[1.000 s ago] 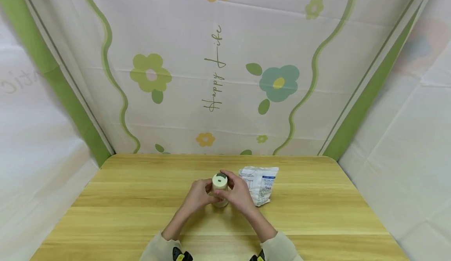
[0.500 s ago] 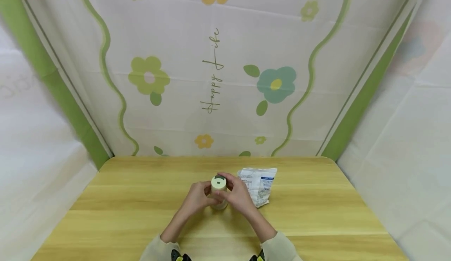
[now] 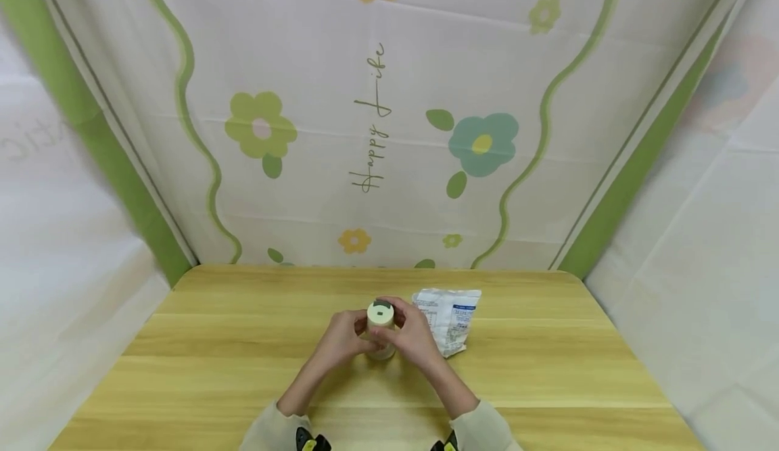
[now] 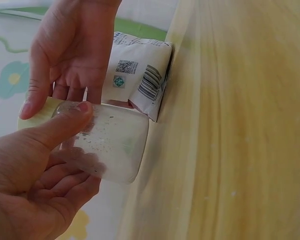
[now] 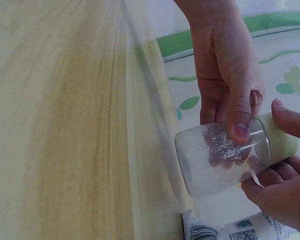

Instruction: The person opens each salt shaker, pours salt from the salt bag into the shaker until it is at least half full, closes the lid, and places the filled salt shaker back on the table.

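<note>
A clear jar (image 4: 121,142) with a pale yellow-green lid (image 3: 380,313) stands upright between both hands at the table's middle. White specks cling to the inside of its wall. My left hand (image 3: 341,337) grips the jar's body, the thumb on the near side and the fingers seen through the clear wall. My right hand (image 3: 414,333) holds the lid from the other side, thumb and fingers curled round it. A dark grey piece shows at the lid's far edge. Just right of the right hand lies a crumpled white printed packet (image 3: 455,319).
The wooden table (image 3: 560,356) spreads to both sides of the hands. A white curtain (image 3: 389,187) with printed flowers hangs behind its far edge, and more white cloth hangs at the left and right.
The right hand's hold on the lid looks the same, while the dark grey piece at its far edge shows slightly shifted. The head view moves a little; the packet stays where it was.
</note>
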A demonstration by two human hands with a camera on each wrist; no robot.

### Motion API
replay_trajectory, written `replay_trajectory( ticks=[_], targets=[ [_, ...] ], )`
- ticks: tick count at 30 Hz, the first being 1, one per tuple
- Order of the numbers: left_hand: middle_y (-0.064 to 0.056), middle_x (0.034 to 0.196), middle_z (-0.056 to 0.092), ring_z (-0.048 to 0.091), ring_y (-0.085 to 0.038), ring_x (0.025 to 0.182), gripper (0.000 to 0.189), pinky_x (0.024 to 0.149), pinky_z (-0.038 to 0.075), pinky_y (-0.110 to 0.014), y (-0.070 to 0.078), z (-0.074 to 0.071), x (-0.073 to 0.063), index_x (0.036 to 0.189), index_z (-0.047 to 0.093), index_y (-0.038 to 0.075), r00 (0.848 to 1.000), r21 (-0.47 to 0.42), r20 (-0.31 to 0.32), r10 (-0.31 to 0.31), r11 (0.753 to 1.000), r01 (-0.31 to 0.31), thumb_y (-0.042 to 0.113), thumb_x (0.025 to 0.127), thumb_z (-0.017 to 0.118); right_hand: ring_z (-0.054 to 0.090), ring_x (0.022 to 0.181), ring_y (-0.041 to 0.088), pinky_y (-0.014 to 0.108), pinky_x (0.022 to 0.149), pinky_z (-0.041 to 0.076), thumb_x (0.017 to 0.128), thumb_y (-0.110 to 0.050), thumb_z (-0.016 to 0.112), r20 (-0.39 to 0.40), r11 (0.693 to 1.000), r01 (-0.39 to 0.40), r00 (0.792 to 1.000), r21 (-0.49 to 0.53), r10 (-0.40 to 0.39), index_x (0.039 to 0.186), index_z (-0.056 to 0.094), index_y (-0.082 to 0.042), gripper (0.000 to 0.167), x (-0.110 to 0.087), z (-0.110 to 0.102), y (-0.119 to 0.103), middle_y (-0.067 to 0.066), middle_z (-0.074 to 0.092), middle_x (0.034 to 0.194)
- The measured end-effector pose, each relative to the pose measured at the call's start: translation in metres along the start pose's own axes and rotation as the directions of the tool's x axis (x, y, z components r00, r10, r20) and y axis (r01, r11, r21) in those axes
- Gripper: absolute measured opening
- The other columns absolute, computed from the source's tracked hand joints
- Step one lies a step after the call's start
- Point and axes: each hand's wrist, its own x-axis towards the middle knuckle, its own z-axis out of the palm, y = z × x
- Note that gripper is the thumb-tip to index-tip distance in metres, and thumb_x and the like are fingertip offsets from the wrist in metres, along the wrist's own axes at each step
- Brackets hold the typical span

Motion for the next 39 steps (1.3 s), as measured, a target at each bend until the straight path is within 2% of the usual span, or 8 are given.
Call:
replay_trajectory(
  ticks=[7,13,16,21,24,28,32,39],
  targets=[
    [-0.003,0.104,0.075,0.059,-0.008,0.083,0.036,0.075,0.054,-0.022,-0.0006,-0.0004,-0.0001,0.110,0.073,0.009,1.000,0.002,0.028,0.010,1.000,-0.010,0.019,0.078,0.086,0.056,0.129,0.033,0.049,0.110,0.045,0.088,-0.012,0.076,0.049,1.000,0.012,0.999,0.006,-0.012,0.138,0.055,-0.001,0.056,0.0006,-0.0036,0.0003,0.017,0.061,0.136],
    [-0.007,0.112,0.075,0.068,-0.015,0.099,0.040,0.087,0.059,-0.031,-0.0007,-0.0012,-0.0003,0.115,0.072,0.008,0.999,-0.015,0.032,0.024,1.000,-0.023,0.019,0.079,0.085,0.058,0.128,0.033,0.050,0.111,0.044,0.084,-0.014,0.080,0.012,1.000,0.005,1.000,0.002,-0.005,0.135,0.058,-0.004,0.056,0.0001,-0.0031,-0.0003,0.015,0.062,0.133],
    [-0.007,0.112,0.075,0.068,-0.014,0.100,0.040,0.087,0.059,-0.029,-0.0010,-0.0012,-0.0006,0.115,0.072,0.008,0.999,-0.015,0.035,0.028,1.000,-0.028,0.019,0.079,0.085,0.059,0.126,0.033,0.049,0.110,0.046,0.085,-0.013,0.080,0.009,1.000,0.013,1.000,-0.009,-0.013,0.133,0.060,-0.003,0.053,-0.0001,-0.0031,0.0001,0.015,0.064,0.131],
    [-0.002,0.096,0.073,0.056,-0.003,0.076,0.036,0.067,0.048,-0.016,-0.0016,-0.0011,-0.0009,0.110,0.073,0.009,0.999,0.004,0.040,0.024,1.000,-0.024,0.018,0.078,0.086,0.059,0.125,0.034,0.045,0.107,0.049,0.088,-0.013,0.077,0.058,1.000,0.017,0.998,-0.020,-0.016,0.137,0.056,-0.002,0.054,0.0000,-0.0041,-0.0005,0.018,0.062,0.134],
    [-0.002,0.094,0.073,0.053,-0.002,0.075,0.035,0.065,0.046,-0.015,-0.0021,-0.0016,-0.0010,0.109,0.073,0.009,0.999,0.016,0.039,0.021,1.000,-0.021,0.019,0.078,0.086,0.059,0.126,0.034,0.045,0.107,0.049,0.088,-0.014,0.077,0.069,1.000,0.011,0.998,-0.017,-0.010,0.140,0.054,-0.004,0.058,0.0002,-0.0044,-0.0003,0.018,0.060,0.137],
    [-0.001,0.100,0.074,0.057,-0.007,0.081,0.035,0.072,0.050,-0.019,-0.0025,-0.0028,-0.0003,0.108,0.073,0.010,0.999,0.018,0.027,0.018,1.000,-0.018,0.020,0.077,0.086,0.058,0.128,0.034,0.046,0.109,0.047,0.086,-0.014,0.079,0.046,1.000,0.009,0.999,-0.009,-0.009,0.139,0.054,-0.003,0.060,0.0012,-0.0035,0.0010,0.018,0.061,0.135],
    [0.002,0.091,0.070,0.051,-0.011,0.074,0.034,0.065,0.045,-0.020,-0.0024,-0.0039,0.0012,0.107,0.073,0.010,1.000,0.022,0.024,0.015,1.000,-0.016,0.019,0.077,0.087,0.058,0.127,0.038,0.051,0.109,0.046,0.085,-0.006,0.078,0.021,1.000,0.001,1.000,-0.007,-0.001,0.133,0.056,0.001,0.054,0.0030,-0.0017,0.0002,0.021,0.061,0.132],
    [0.006,0.073,0.054,0.041,-0.003,0.065,0.031,0.057,0.033,-0.016,-0.0040,-0.0039,0.0017,0.103,0.073,0.011,1.000,0.037,0.028,0.004,0.999,-0.005,0.018,0.076,0.087,0.059,0.126,0.036,0.046,0.107,0.049,0.087,-0.009,0.076,0.043,0.999,0.039,0.998,-0.026,-0.038,0.136,0.056,0.001,0.053,0.0028,-0.0014,-0.0001,0.020,0.061,0.133]
  ],
)
